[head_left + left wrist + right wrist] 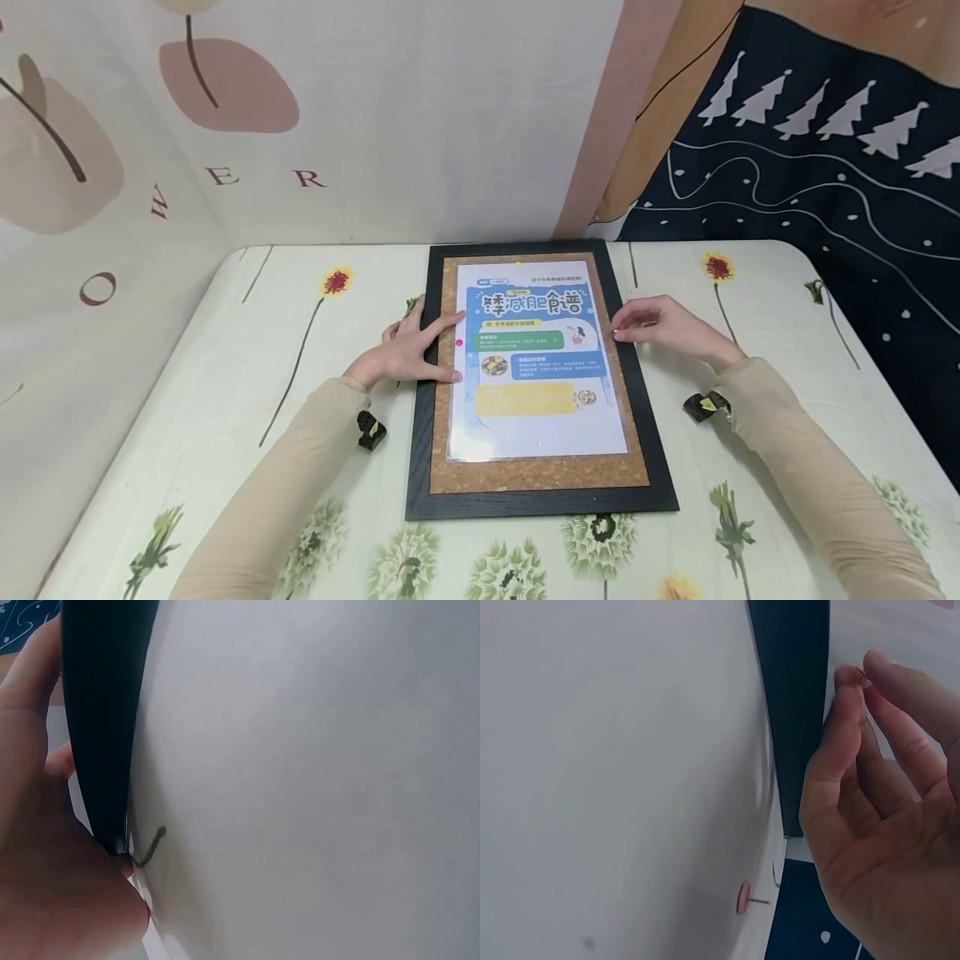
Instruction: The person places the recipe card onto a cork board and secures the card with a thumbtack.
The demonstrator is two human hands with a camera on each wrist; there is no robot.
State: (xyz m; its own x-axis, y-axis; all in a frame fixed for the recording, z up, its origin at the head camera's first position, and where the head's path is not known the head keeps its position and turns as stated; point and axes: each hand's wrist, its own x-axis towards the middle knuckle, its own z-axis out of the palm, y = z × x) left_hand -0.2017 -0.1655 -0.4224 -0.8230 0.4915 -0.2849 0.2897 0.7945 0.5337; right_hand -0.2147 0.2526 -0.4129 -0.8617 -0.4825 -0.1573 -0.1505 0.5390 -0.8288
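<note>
A laminated poster [536, 437] lies on a cork board [538, 477] with a black frame [542, 504]. My left hand [401, 354] spreads across the frame's left side. Its thumb and a straight finger rest on the poster's left edge, either side of a pink thumbtack [459, 342]. A yellow thumbtack [517, 264] sits at the poster's top edge. Over the right side of the frame, my right hand [660, 325] pinches a small thumbtack [862, 675] between thumb and fingertip. Its other fingers are curled, as the right wrist view shows.
A pink-headed thumbtack [744, 898] stands point up on the table in the right wrist view. The flower-print tablecloth [225, 400] surrounds the board. Behind it hang a pale printed curtain [420, 125] and a dark cloth with trees [810, 167].
</note>
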